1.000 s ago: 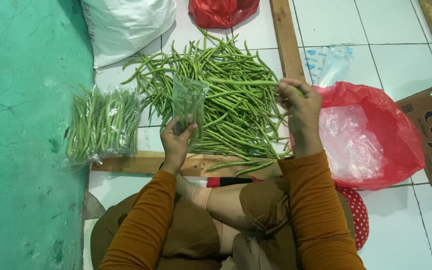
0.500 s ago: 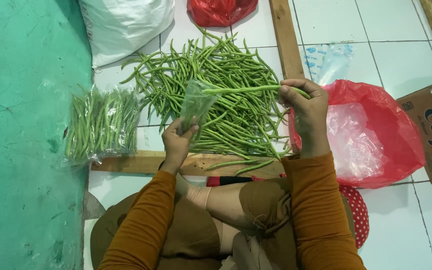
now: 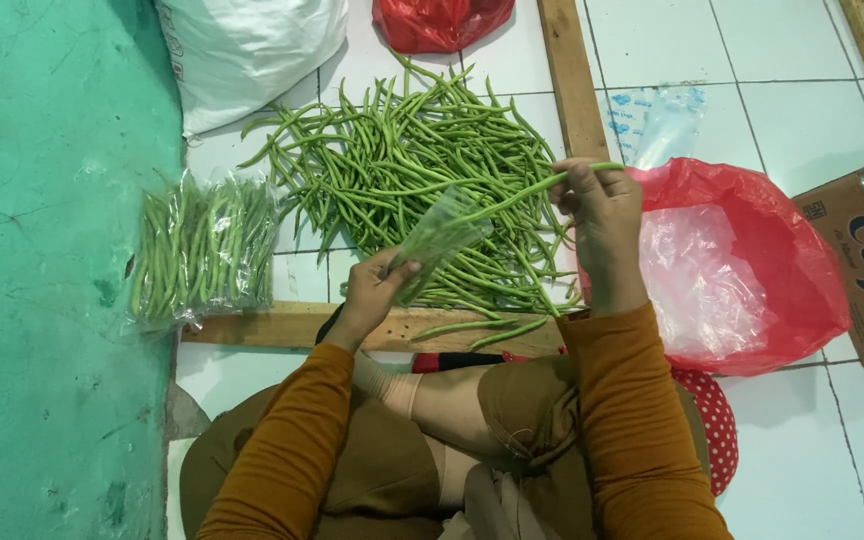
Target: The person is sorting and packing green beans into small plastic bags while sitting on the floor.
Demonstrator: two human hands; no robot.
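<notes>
Green beans (image 3: pixel 537 187) now slide into the clear bag (image 3: pixel 439 240), which has tilted sideways.

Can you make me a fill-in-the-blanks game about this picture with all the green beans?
1. The left hand holds a small clear plastic ____.
2. The right hand pinches green ____.
3. The loose pile of beans lies on the white tiled ____.
4. Beside the right hand sits a big ____ plastic bag.

Missing words: bag; beans; floor; red

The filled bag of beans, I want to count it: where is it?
In the head view the filled bag of beans lies left of the loose bean pile, against the green wall.
</notes>
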